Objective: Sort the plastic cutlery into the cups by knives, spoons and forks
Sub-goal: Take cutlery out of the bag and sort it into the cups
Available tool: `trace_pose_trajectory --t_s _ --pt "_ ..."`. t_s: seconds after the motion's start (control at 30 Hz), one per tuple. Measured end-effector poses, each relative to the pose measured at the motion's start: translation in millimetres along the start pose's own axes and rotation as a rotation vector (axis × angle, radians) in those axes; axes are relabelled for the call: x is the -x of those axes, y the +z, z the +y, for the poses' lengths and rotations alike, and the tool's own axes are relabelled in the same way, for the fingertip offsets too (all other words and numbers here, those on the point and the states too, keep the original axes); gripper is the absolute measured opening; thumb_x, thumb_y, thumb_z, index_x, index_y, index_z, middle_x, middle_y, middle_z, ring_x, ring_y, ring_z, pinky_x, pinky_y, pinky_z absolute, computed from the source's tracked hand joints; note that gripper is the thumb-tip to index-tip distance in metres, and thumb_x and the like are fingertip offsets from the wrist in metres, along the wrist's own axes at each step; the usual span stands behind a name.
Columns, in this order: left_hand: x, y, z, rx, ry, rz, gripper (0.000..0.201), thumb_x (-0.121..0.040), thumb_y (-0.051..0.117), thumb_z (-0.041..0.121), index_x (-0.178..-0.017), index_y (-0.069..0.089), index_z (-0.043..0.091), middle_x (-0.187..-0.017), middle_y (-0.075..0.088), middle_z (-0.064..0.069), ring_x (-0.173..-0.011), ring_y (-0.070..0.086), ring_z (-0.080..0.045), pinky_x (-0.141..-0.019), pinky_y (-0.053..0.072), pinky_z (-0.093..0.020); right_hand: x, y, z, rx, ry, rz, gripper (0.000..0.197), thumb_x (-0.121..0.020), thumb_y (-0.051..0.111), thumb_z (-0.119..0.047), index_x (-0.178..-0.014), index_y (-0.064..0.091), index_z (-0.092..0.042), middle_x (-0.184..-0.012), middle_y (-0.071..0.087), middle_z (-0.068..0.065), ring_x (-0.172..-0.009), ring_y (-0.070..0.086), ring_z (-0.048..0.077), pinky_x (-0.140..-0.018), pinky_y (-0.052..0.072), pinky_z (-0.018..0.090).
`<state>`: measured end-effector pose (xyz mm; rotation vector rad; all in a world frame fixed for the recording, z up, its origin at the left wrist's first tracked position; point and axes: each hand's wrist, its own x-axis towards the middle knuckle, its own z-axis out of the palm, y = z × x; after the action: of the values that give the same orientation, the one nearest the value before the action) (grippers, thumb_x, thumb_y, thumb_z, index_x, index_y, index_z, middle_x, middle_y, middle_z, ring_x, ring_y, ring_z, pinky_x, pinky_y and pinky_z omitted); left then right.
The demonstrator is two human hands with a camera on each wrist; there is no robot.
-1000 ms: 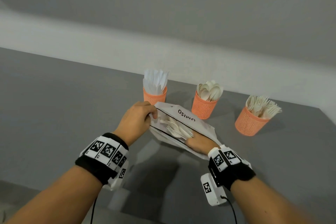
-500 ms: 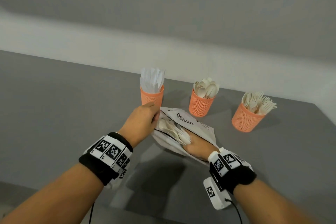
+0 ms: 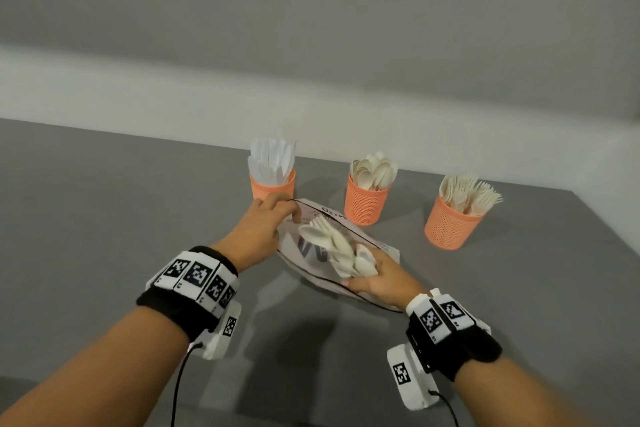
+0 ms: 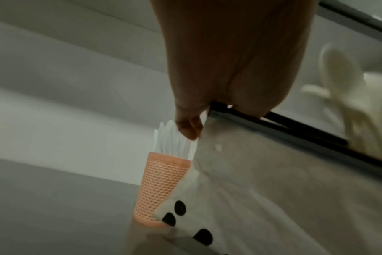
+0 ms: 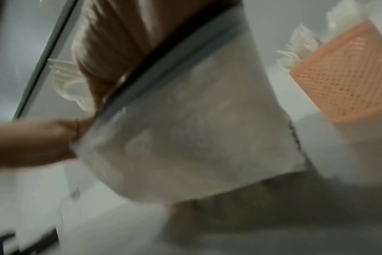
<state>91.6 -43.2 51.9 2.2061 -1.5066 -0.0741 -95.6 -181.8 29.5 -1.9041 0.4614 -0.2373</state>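
Three orange mesh cups stand in a row at the back of the grey table: the knife cup on the left, the spoon cup in the middle, the fork cup on the right. In front of them a white zip bag is held up off the table. My left hand pinches its black-edged rim at the far left corner. My right hand grips a bundle of cream cutlery, its heads sticking out of the bag's mouth. Which kinds are in the bundle is unclear.
The grey table runs left and forward of the cups; its right edge passes close behind the fork cup. A pale wall rises behind. In the left wrist view the knife cup stands just past the bag.
My right hand, which was deep inside the bag, has drawn back with a bundle of cutlery, now partly out of the mouth. The left hand still holds the bag's rim.
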Motion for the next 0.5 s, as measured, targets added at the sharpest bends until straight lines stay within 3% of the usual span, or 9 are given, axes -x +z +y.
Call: trace_pose_trajectory --t_s 0.1,0.17,0.23,0.3,0.33,0.4,0.43,0.5 --pt "2.2 0.5 10.6 -0.227 0.101 -0.049 0.040 -0.069 0.038 -0.013 -0.096 0.052 0.014 -0.153 0.026 0.000 -0.134 0.025 -0.028 -0.097 0.032 -0.041 7.4 -10.6 -20.2 -0.374 -0.021 0.050 0.025 -0.072 0.071 0.004 -0.085 0.061 -0.015 -0.064 0.061 -0.005 -0.061 0.056 0.012 -0.062 0.051 0.022" --pt "5.6 12.0 16.9 -0.213 0.292 -0.094 0.029 -0.072 0.036 -0.003 -0.087 0.054 0.013 -0.150 0.035 -0.001 -0.138 0.027 -0.027 -0.101 0.030 -0.043 6.7 -20.1 -35.7 -0.621 -0.103 0.060 0.023 -0.068 0.066 0.000 -0.087 0.059 -0.011 -0.057 0.055 -0.002 -0.050 0.050 0.015 -0.057 0.048 0.026" --pt "10.7 31.4 18.8 -0.183 0.386 -0.264 0.031 -0.072 0.038 0.002 -0.092 0.059 0.012 -0.141 0.048 -0.002 -0.137 0.031 -0.027 -0.105 0.029 -0.046 3.0 -28.3 -46.0 -0.770 -0.131 0.094 0.024 -0.068 0.061 0.000 -0.089 0.056 -0.009 -0.054 0.052 -0.001 -0.043 0.046 0.014 -0.050 0.043 0.025" --pt "18.8 50.7 20.5 -0.135 0.283 -0.507 0.028 -0.072 0.049 0.014 -0.099 0.055 0.014 -0.125 0.057 -0.003 -0.125 0.043 -0.024 -0.103 0.031 -0.041 0.9 -30.2 -50.6 -0.781 -0.135 0.110 0.023 -0.070 0.060 0.003 -0.089 0.055 -0.008 -0.054 0.052 -0.003 -0.040 0.045 0.013 -0.046 0.042 0.023" --pt "21.4 59.1 22.7 -0.057 0.203 -0.563 0.024 -0.075 0.051 0.027 -0.097 0.049 0.016 -0.110 0.060 -0.006 -0.109 0.051 -0.025 -0.096 0.037 -0.038 1.0 -29.2 -50.7 -0.759 -0.133 0.111 0.022 -0.071 0.060 0.005 -0.089 0.056 -0.007 -0.055 0.053 -0.002 -0.039 0.045 0.013 -0.045 0.042 0.024" --pt "18.2 73.3 28.8 0.126 0.016 -0.529 0.033 -0.085 0.049 0.049 -0.097 0.038 0.021 -0.091 0.062 -0.008 -0.085 0.056 -0.025 -0.082 0.045 -0.037 0.9 -25.5 -45.4 -0.709 -0.096 0.123 0.019 -0.076 0.060 0.008 -0.086 0.057 -0.007 -0.056 0.052 0.000 -0.039 0.045 0.014 -0.045 0.043 0.024" --pt "13.0 79.0 33.5 0.182 -0.061 -0.480 0.038 -0.088 0.046 0.054 -0.105 0.036 0.021 -0.092 0.064 -0.010 -0.084 0.059 -0.026 -0.083 0.047 -0.037 0.9 -23.5 -42.6 -0.695 -0.077 0.131 0.018 -0.078 0.059 0.008 -0.086 0.058 -0.007 -0.056 0.052 0.000 -0.040 0.046 0.014 -0.046 0.043 0.024" --pt "-0.4 90.0 39.3 0.132 -0.161 -0.464 0.056 -0.089 0.042 0.058 -0.132 0.030 0.023 -0.114 0.059 -0.017 -0.099 0.060 -0.030 -0.093 0.045 -0.039 0.9 -20.5 -38.1 -0.716 -0.049 0.125 0.018 -0.080 0.058 0.009 -0.087 0.058 -0.007 -0.058 0.051 0.003 -0.040 0.046 0.014 -0.045 0.043 0.024"
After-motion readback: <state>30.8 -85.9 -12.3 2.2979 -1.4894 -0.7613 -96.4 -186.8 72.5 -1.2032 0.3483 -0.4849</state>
